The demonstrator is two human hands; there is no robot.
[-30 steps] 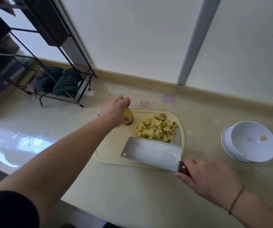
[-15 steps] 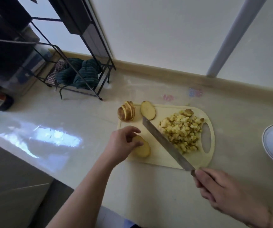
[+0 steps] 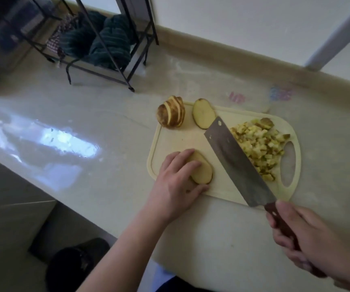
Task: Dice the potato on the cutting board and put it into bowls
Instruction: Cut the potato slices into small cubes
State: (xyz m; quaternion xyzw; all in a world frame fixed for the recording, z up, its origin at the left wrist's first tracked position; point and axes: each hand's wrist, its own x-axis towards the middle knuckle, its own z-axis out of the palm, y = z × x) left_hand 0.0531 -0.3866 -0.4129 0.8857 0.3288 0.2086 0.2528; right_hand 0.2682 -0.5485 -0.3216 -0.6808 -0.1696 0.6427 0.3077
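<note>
The fingers of the left hand (image 3: 177, 182) lie fairly straight on top of a pale oval potato slice (image 3: 201, 170), pressing it flat at the near left corner of the cream plastic cutting board (image 3: 191, 142); the thumb rests at the slice's near edge. The fingers of the right hand (image 3: 304, 239) are curled round the dark reddish wooden handle of a broad steel cleaver (image 3: 236, 163), whose blade runs diagonally from the near right to the far middle of the board, just right of the held slice. Whether its edge touches the board cannot be told.

Right of the blade sits a heap of small yellow potato cubes (image 3: 260, 146), beside the board's oval grip hole. At the far left corner stands a fanned stack of brown-skinned potato slices (image 3: 172, 114), with a single flat oval slice (image 3: 203, 113) just beside it. The board lies on a glossy beige desk (image 3: 106, 127); a black wire rack (image 3: 111, 39) holding dark green cloth stands far left.

By my judgement the task is about halfway: a good share is diced, the slices are left to cut, and no bowl shows here, so the cubes are not yet transferred.
</note>
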